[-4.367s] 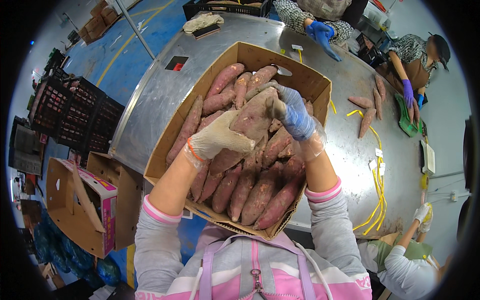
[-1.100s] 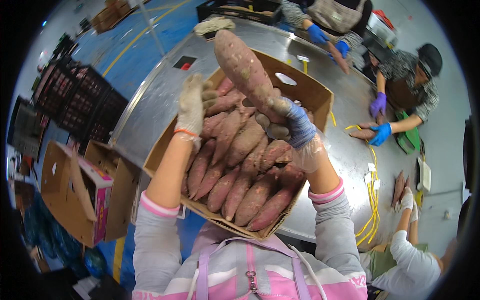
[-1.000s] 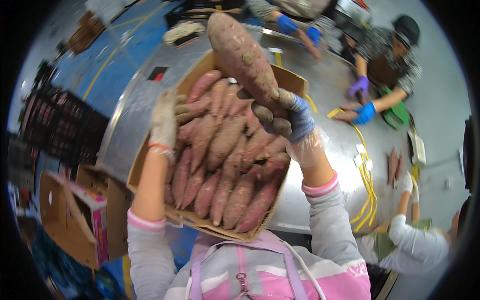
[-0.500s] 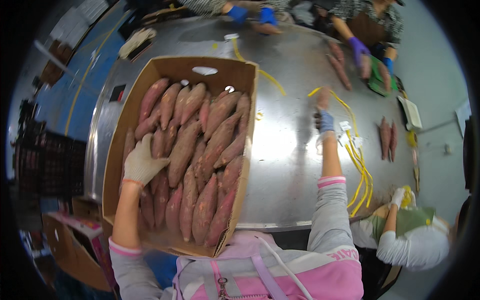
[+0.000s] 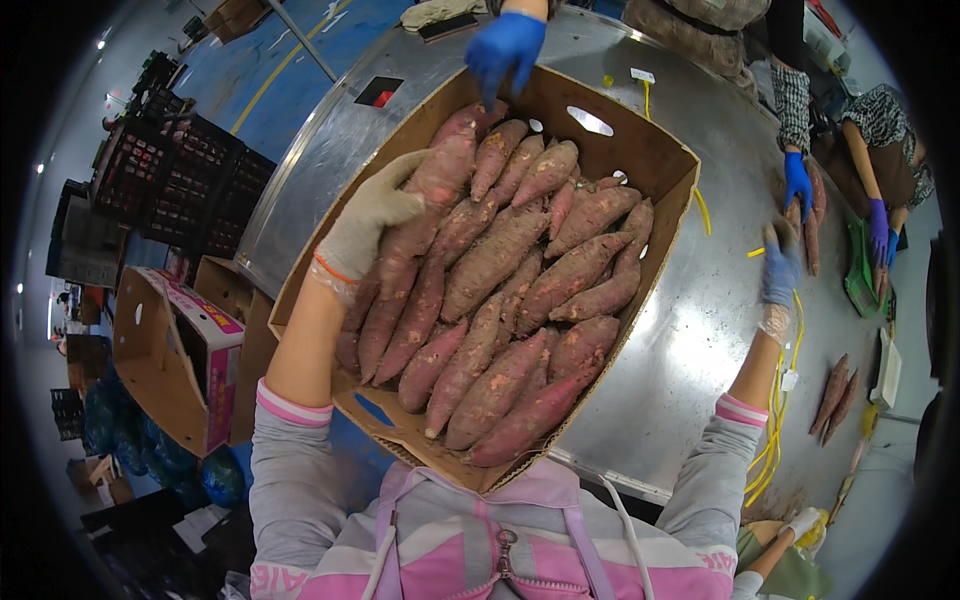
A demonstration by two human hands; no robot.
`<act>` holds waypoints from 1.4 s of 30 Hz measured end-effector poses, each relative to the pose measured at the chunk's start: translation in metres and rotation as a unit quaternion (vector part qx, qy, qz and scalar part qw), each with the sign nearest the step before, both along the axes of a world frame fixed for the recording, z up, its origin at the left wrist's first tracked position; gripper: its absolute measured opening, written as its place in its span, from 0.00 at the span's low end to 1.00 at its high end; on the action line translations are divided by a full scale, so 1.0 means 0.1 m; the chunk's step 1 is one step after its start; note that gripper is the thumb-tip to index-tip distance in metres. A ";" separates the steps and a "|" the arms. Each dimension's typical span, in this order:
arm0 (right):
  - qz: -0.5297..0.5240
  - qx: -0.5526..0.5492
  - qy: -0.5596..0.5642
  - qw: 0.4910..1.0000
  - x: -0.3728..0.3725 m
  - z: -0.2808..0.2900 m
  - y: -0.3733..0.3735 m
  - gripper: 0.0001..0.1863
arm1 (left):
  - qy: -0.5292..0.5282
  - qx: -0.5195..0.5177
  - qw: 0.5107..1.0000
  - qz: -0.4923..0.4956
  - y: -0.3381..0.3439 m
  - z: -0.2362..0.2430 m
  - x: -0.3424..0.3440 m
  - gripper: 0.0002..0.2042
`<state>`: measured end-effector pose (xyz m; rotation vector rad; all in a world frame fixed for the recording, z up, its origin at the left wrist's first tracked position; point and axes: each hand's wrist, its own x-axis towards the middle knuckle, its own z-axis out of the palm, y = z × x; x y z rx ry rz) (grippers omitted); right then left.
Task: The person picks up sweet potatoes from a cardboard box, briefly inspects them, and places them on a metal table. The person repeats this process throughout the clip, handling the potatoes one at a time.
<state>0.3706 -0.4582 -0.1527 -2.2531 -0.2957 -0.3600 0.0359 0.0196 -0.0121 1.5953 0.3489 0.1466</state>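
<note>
We see the left hand point(image 5: 370, 215) in a beige glove at the left of the box point(image 5: 655, 150), its fingertips up against a potato point(image 5: 446, 172) in the box's upper-left part. That potato lies just beyond the fingertips, toward the upper right of the frame, and its long axis slants from lower left to upper right, roughly the way our fingers point. Our thumb and fingers stand apart over it; we cannot tell whether they grip it or only rest there. The left hand is clearly the nearer one. The right hand point(image 5: 780, 270) is well apart, at the right of the frame over the metal table point(image 5: 690, 370), beside the yellow straps point(image 5: 770, 445); it is blurred, and we cannot tell whether its fingers are spread or closed on something. Close above it we make out a co-worker's blue glove point(image 5: 796, 185). Another blue glove point(image 5: 507, 48) hangs over the box's top corner at the upper middle, its fingertips close to the end of a potato there. The remaining potatoes point(image 5: 495, 265) fill the box, most slanting the same way, lower left to upper right.
</note>
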 end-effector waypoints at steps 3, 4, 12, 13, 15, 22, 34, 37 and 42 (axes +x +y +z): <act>0.237 0.107 0.091 0.961 -0.78 0.94 1.27 0.17 | -0.083 0.205 0.975 -0.006 -0.06 -0.01 -0.06 0.32; 0.307 0.128 0.131 0.934 -1.05 1.17 1.61 0.18 | -0.101 0.244 0.964 0.007 -0.11 0.00 -0.07 0.31; 0.378 -0.065 0.025 0.923 -1.99 1.54 2.93 0.24 | -0.204 0.508 0.835 0.055 -0.32 0.12 -0.17 0.28; 0.361 -0.007 0.033 0.932 -2.04 1.48 2.98 0.23 | -0.218 0.513 0.828 0.055 -0.30 0.13 -0.18 0.28; 0.324 0.110 0.049 0.939 -2.13 1.42 3.03 0.21 | -0.242 0.526 0.813 0.058 -0.27 0.15 -0.20 0.28; 0.320 0.205 0.127 0.916 -2.17 1.45 3.05 0.21 | -0.295 0.572 0.761 0.076 -0.21 0.11 -0.16 0.29; 0.473 0.313 0.296 0.769 -2.04 1.41 2.95 0.21 | -0.298 0.295 0.903 0.094 -0.25 0.22 -0.19 0.27; 0.464 0.257 0.222 0.818 -2.24 1.37 3.04 0.16 | -0.272 0.228 0.932 0.080 -0.21 0.19 -0.19 0.28; 0.432 0.253 0.009 0.865 -2.37 1.51 3.14 0.11 | -0.190 0.264 0.946 -0.006 -0.17 0.12 -0.20 0.28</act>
